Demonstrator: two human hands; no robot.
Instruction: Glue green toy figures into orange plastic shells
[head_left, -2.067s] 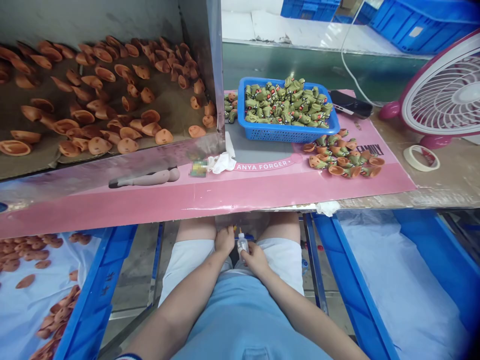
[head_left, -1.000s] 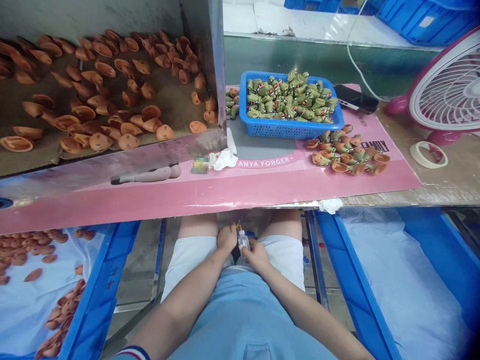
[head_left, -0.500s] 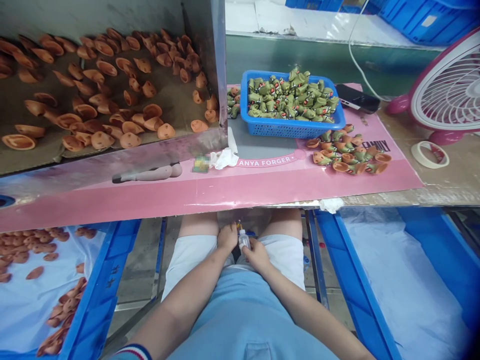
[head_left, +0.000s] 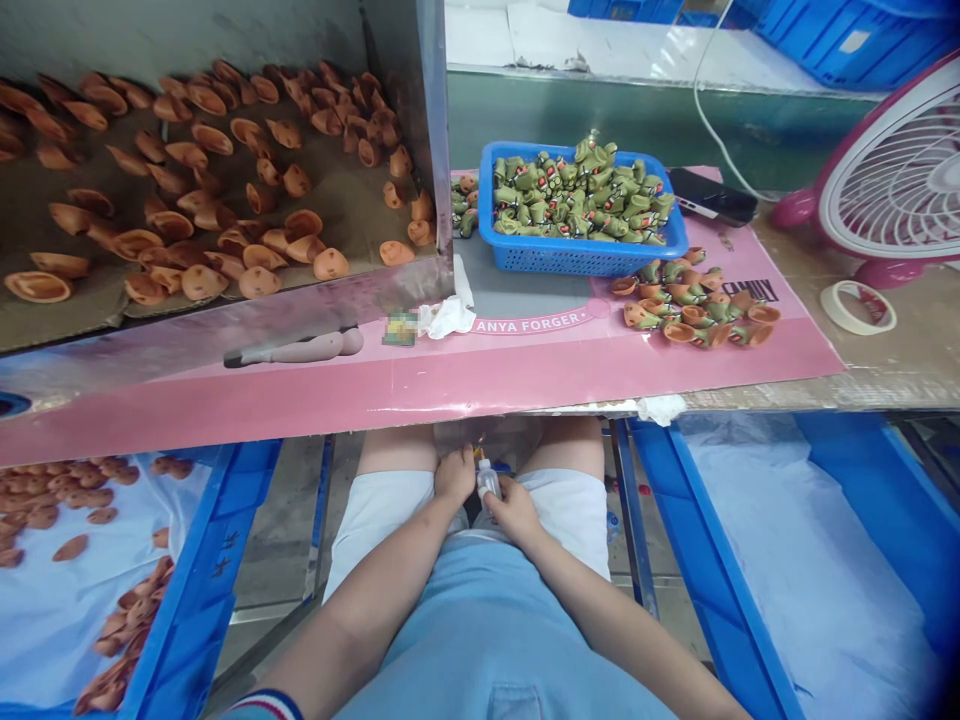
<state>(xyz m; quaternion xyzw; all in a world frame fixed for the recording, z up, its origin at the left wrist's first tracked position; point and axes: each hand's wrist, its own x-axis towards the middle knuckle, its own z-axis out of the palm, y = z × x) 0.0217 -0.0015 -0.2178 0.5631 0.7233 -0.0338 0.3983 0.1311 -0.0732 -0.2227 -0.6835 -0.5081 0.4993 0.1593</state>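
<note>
Between my thighs, below the table edge, both hands are close together. My right hand (head_left: pixel 514 508) grips a small clear squeeze bottle (head_left: pixel 488 478), held tilted with its white cap and thin tip pointing up and away from me. Beside it, my left hand (head_left: pixel 455 476) is closed with its fingertips near the bottle's tip. A small yellow object (head_left: pixel 478 453) shows at those fingertips; most of it is hidden, so its kind is unclear. A tiny orange glint (head_left: pixel 482 437) appears just above the tip.
A blue basket (head_left: pixel 585 262) of green figure parts stands on the pink mat (head_left: pixel 360 395). Orange-and-green pieces (head_left: pixel 694 305) lie to its right, near a tape roll (head_left: pixel 857 307) and a fan (head_left: pixel 900 170). At left, a box (head_left: pixel 435 150) holds orange shells. Blue crates (head_left: pixel 202 560) flank my legs.
My hands and the bottle stay almost where they were. The view has shifted very slightly, and the orange glint above the tip looks a little brighter.
</note>
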